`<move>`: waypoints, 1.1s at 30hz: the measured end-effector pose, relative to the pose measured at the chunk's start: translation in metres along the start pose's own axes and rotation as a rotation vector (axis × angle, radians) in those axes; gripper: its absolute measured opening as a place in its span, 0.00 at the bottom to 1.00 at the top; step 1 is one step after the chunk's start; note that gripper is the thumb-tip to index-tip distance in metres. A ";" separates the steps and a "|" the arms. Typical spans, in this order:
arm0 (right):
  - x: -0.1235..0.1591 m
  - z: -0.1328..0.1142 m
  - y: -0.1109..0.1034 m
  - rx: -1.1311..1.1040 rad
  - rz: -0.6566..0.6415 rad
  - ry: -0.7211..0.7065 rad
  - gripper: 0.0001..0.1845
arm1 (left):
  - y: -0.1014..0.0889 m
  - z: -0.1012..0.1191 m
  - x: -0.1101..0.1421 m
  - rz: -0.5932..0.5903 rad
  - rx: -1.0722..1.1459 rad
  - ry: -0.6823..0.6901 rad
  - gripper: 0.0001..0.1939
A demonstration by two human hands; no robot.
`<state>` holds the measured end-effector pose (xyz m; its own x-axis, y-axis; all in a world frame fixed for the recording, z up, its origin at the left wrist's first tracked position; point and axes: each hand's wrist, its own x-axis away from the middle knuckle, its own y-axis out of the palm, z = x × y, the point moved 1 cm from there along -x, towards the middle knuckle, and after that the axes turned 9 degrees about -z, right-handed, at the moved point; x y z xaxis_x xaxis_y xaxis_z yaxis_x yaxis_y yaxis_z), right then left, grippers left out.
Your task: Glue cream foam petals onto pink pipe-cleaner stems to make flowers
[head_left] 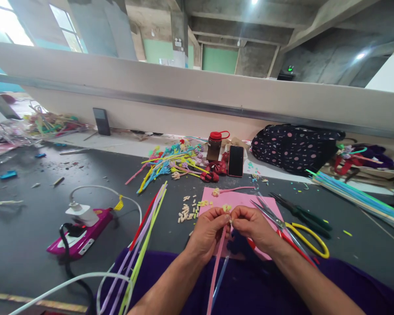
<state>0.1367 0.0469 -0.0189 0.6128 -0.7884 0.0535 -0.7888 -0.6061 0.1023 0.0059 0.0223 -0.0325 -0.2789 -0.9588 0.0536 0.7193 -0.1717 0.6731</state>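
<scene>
The left hand pinches a seemingly light, soft pink stem, best held near its top, where the right hand pinches a pale bit.

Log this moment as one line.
left hand: holding pink stem | right hand: pinching pale piece | beneath hands: pink sheet | beside right hand: scissors

Below the left grip runs a slender pink stem; behind that grip, a flat pink sheet; rightward, yellow-handled metal scissors and a black fabric bag with scattered pink shapes.
</scene>
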 end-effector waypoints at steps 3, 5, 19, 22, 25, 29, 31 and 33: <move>-0.001 -0.001 0.003 -0.025 -0.016 -0.018 0.06 | -0.002 -0.001 0.000 -0.008 -0.010 0.016 0.10; -0.001 0.000 0.005 -0.044 -0.011 -0.032 0.06 | -0.002 -0.001 -0.001 -0.002 -0.010 0.025 0.09; -0.002 0.003 -0.007 0.065 0.145 -0.079 0.10 | -0.002 0.008 0.000 0.115 -0.021 0.018 0.10; 0.000 -0.001 -0.012 0.121 0.175 -0.106 0.09 | -0.002 0.007 -0.001 0.143 -0.044 0.010 0.10; 0.001 0.001 -0.010 0.219 0.153 -0.125 0.07 | -0.003 0.004 -0.002 0.150 -0.058 0.009 0.10; 0.001 0.004 -0.006 0.339 0.128 -0.172 0.06 | -0.003 0.002 -0.003 0.111 -0.059 0.028 0.09; 0.001 0.004 -0.005 0.375 0.122 -0.189 0.05 | -0.003 0.002 -0.003 0.107 -0.055 0.032 0.09; 0.001 0.004 -0.005 0.391 0.118 -0.195 0.04 | -0.003 0.002 -0.003 0.111 -0.054 0.028 0.08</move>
<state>0.1411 0.0487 -0.0235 0.5266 -0.8368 -0.1499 -0.8346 -0.4754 -0.2781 0.0032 0.0262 -0.0332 -0.1780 -0.9785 0.1043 0.7783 -0.0752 0.6234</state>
